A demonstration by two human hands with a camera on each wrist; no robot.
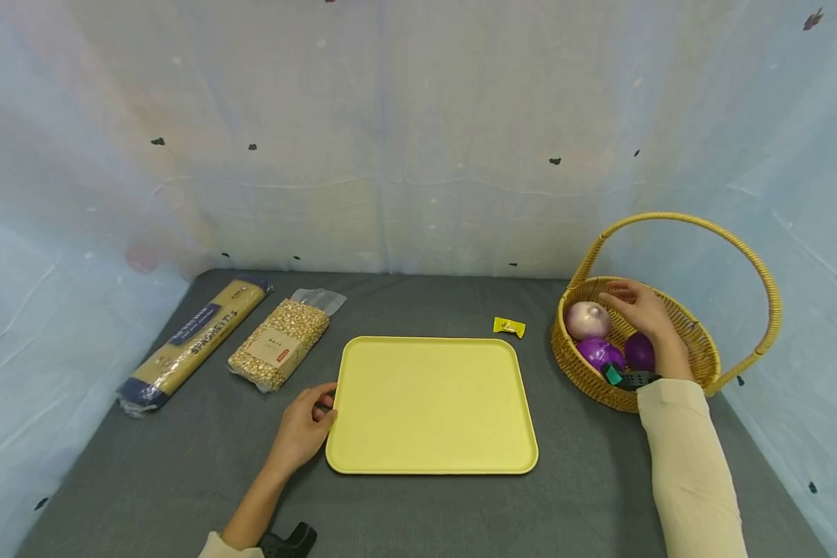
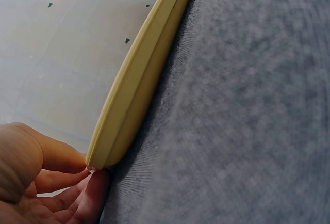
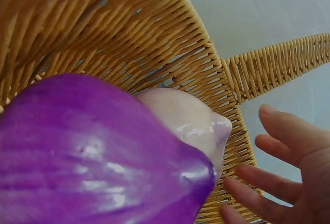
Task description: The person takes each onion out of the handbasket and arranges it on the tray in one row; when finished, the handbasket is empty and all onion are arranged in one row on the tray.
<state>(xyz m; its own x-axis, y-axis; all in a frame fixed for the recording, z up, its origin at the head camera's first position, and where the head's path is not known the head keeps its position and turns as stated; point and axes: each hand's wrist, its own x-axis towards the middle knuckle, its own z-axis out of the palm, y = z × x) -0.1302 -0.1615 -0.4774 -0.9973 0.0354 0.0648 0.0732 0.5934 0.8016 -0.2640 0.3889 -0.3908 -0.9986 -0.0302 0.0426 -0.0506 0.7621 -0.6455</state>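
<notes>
The person's right hand hovers inside a round woven wicker basket with a tall arched handle, fingers spread and relaxed just above a pale pink onion, gripping nothing. 2 glossy purple onions lie beside it in the basket. The left hand rests on the grey cloth tabletop, loosely curled fingertips touching the left rim of a flat yellow rectangular plastic tray at centre. A long spaghetti packet, a clear bag of pale kernels and a small yellow wrapped sweet lie nearby.
</notes>
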